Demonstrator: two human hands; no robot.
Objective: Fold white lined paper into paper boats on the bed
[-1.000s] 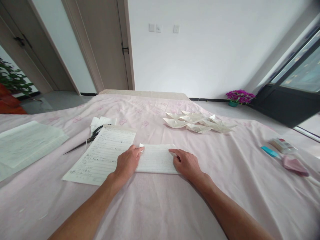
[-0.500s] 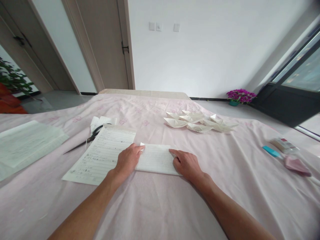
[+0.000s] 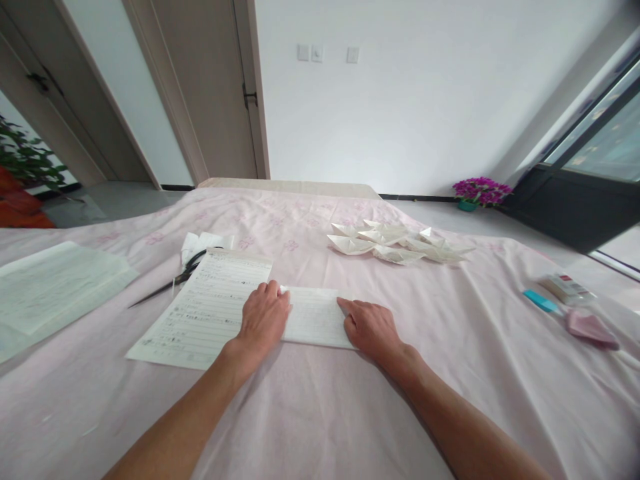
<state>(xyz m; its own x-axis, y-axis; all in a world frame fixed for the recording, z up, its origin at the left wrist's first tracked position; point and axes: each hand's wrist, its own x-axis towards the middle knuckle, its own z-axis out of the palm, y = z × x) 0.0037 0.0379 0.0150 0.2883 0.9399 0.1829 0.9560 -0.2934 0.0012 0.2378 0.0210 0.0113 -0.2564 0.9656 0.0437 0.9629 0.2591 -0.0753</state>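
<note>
A folded sheet of white paper (image 3: 315, 319) lies flat before me, its long side running left to right. My left hand (image 3: 265, 313) is over the paper's left end, fingers curled and closed against its edge. At the opposite end, my right hand (image 3: 374, 328) presses down with the index finger pointing inward while the other fingers are bent under. Beneath and beside my left hand is a lined sheet with handwriting (image 3: 185, 323). Several folded paper boats (image 3: 400, 241) sit in a cluster beyond my right hand.
Black-handled scissors (image 3: 187, 270) lie partly under the handwritten sheet, by a crumpled white piece (image 3: 205, 241). More paper (image 3: 55, 293) rests far left. On the right are a blue item (image 3: 540, 301), a small package (image 3: 567, 289) and a pink item (image 3: 593, 328). A pink cloth (image 3: 320, 413) covers the table.
My left hand has shifted slightly right and turned, its fingers now more curled over the paper's left end. My right hand stays nearly in place.
</note>
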